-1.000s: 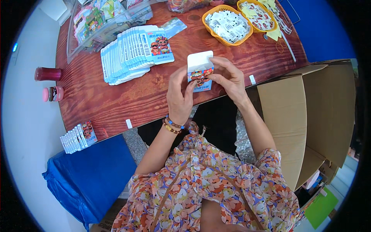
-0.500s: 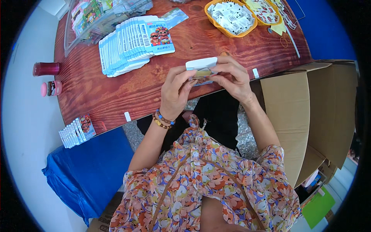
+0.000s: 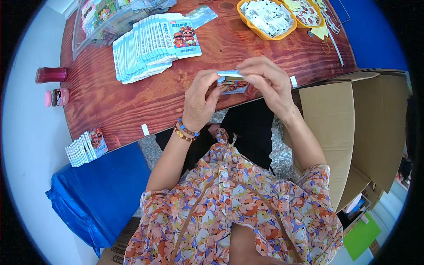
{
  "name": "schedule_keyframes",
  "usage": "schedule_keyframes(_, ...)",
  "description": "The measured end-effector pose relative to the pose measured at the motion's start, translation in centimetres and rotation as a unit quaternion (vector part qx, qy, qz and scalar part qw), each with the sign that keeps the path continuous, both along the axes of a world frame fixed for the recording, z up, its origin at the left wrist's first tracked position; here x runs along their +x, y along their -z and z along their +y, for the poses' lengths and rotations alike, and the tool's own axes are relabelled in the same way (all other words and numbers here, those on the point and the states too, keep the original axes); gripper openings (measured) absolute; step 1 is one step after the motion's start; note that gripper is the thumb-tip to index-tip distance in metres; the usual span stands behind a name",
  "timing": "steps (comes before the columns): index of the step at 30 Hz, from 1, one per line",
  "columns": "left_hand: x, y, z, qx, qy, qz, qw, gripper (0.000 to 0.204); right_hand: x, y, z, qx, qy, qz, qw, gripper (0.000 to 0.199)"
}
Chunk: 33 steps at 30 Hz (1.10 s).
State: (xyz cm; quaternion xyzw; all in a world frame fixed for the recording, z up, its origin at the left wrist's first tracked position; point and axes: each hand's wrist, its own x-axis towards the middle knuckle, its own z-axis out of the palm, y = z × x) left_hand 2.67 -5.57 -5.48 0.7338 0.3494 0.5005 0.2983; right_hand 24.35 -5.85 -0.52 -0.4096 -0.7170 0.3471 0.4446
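A small printed carton (image 3: 234,86), blue and white with cartoon figures, is held above the table's near edge. My left hand (image 3: 201,97) grips it by its left side, thumb in front and fingers behind. At its upper right corner, the bent fingers of my right hand (image 3: 268,86) pinch the white top flap (image 3: 231,74). The flap lies tilted over the carton's top. What is inside the carton cannot be seen. Beyond my hands, a fanned stack of flat blue and white cartons (image 3: 145,46) rests on the table.
A row of filled-out cartons (image 3: 86,148) stands at the table's left corner. Jars (image 3: 57,97) sit at the left edge. Yellow baskets (image 3: 267,20) hold small white packets and other pieces. A clear bin (image 3: 106,31) is far left. A large open cardboard box (image 3: 329,137) adjoins the right side.
The carton's top flap has gone from standing up to folded lower. My right hand has shifted slightly up and right of the carton, while my left hand keeps its hold.
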Motion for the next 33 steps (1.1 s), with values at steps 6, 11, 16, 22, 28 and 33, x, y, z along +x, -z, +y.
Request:
schedule_keyframes(6, 0.0, 0.8, -0.6, -0.082, 0.026, -0.048, 0.995, 0.042, -0.1, -1.5, 0.4, -0.003, -0.014, -0.074, 0.997, 0.021)
schedule_keyframes(11, 0.1, 0.1, -0.6, -0.079, 0.018, -0.052, 0.995, 0.047, -0.6, -2.1, 0.1, 0.023, 0.014, -0.139, 0.99, 0.024)
schedule_keyframes(16, -0.2, 0.1, -0.3, -0.057, -0.002, -0.018, 0.998, 0.046, -0.8, -2.5, 0.0, 0.023, 0.024, -0.178, 0.983, 0.026)
schedule_keyframes(22, -0.2, 0.1, -0.2, -0.06, -0.003, -0.011, 0.998, 0.048, -0.6, -3.3, -0.2, 0.05, 0.013, -0.227, 0.972, 0.032)
schedule_keyframes(28, 0.0, -0.8, -0.1, -0.026, -0.013, 0.001, 1.0, 0.053, -0.7, -3.5, -0.4, 0.114, 0.002, -0.293, 0.949, 0.037)
schedule_keyframes(33, 0.4, -1.8, 0.6, 0.033, -0.024, 0.05, 0.998, 0.051, -0.4, -2.9, -0.2, 0.151, -0.005, -0.288, 0.946, 0.037)
